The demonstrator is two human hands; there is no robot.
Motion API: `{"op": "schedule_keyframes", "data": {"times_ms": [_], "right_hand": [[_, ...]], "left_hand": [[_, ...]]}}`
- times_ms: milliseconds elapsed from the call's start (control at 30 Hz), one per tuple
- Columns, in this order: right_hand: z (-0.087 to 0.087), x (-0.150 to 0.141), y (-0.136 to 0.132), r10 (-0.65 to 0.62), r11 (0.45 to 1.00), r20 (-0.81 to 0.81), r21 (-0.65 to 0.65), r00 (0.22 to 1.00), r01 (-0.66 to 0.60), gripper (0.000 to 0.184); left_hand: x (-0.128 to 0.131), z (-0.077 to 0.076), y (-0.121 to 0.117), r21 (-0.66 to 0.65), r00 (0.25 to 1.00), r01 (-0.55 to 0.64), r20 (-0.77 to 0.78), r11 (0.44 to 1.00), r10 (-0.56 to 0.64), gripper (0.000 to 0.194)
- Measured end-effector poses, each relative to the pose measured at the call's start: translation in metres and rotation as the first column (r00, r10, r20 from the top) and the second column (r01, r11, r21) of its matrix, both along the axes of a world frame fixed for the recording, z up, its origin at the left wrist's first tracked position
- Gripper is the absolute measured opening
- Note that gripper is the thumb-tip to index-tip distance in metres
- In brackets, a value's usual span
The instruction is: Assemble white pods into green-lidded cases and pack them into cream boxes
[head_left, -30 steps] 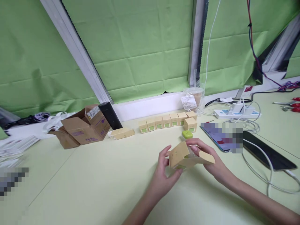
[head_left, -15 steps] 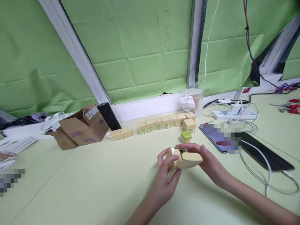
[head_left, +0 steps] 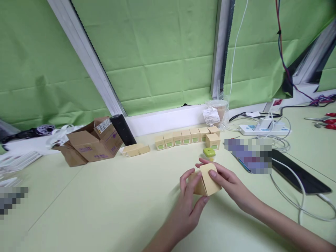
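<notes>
A small tan cardboard box (head_left: pixel 207 182) is held just above the pale green table (head_left: pixel 105 203), tilted on one corner with its flaps folded down. My left hand (head_left: pixel 187 206) grips its left side with thumb and fingers. My right hand (head_left: pixel 227 183) wraps over its top and right side, thumb pressed on the upper face. Just beyond the box lies a small green object (head_left: pixel 209 152). Farther back stands a row of several like boxes with green labels (head_left: pixel 187 135).
An open brown carton (head_left: pixel 90 143) and a black cylinder (head_left: pixel 123 129) stand at the back left, with a flat folded tan box (head_left: pixel 135 149) beside them. At right lie a phone (head_left: pixel 248 154), a dark tablet (head_left: pixel 301 171), a power strip (head_left: pixel 265 128) with cables and a plastic cup (head_left: pixel 217 110).
The box's open flap has been folded shut. Both hands turned the box onto a corner while keeping their grip.
</notes>
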State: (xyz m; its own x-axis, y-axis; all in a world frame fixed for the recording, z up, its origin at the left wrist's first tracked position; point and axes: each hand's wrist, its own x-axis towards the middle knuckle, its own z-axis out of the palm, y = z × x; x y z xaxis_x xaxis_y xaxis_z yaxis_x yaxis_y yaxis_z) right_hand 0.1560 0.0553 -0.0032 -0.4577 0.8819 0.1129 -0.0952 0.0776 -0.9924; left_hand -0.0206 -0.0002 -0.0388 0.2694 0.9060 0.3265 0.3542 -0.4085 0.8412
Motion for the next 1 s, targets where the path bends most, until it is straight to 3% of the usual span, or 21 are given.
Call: {"op": "schedule_keyframes", "data": {"times_ms": [67, 200, 333, 700, 767, 833, 933, 1000], "right_hand": [[0.0, -0.001, 0.0, -0.005, 1.0, -0.041, -0.016, 0.999, 0.004, 0.044], [-0.002, 0.0, 0.0, -0.038, 0.996, -0.041, 0.085, 0.998, 0.041, 0.025], [-0.006, 0.003, 0.001, -0.037, 0.994, -0.078, 0.095, 0.996, 0.044, 0.019], [-0.008, -0.001, 0.005, -0.06, 0.998, -0.001, -0.03, 0.998, 0.06, 0.03], [-0.01, 0.0, 0.007, -0.073, 0.997, 0.076, 0.036, 0.994, 0.071, 0.027], [-0.01, 0.002, 0.009, -0.073, 0.977, 0.205, 0.211, 0.976, 0.029, 0.03], [-0.003, 0.003, 0.018, -0.038, 0.858, 0.43, 0.476, 0.902, -0.191, 0.05], [0.005, -0.002, 0.029, -0.021, 0.794, 0.519, 0.527, 0.854, -0.301, 0.065]], "left_hand": [[0.001, 0.0, 0.0, -0.006, 1.0, 0.006, 0.015, 1.0, -0.006, 0.056], [0.001, 0.0, 0.001, -0.041, 0.999, -0.013, 0.03, 0.999, 0.014, 0.054], [0.001, 0.001, 0.0, -0.075, 0.999, -0.022, 0.044, 0.997, 0.025, 0.053], [0.003, 0.002, -0.001, -0.097, 0.999, 0.031, -0.012, 0.995, -0.033, 0.048], [0.003, 0.003, 0.0, -0.144, 0.999, 0.014, 0.033, 0.989, -0.009, 0.04], [0.001, 0.004, 0.003, -0.188, 0.994, -0.007, 0.106, 0.982, 0.027, 0.036], [-0.003, 0.008, 0.009, -0.234, 0.965, -0.012, 0.25, 0.972, 0.072, 0.042], [-0.01, 0.012, 0.016, -0.269, 0.937, -0.008, 0.335, 0.963, 0.101, 0.056]]}}
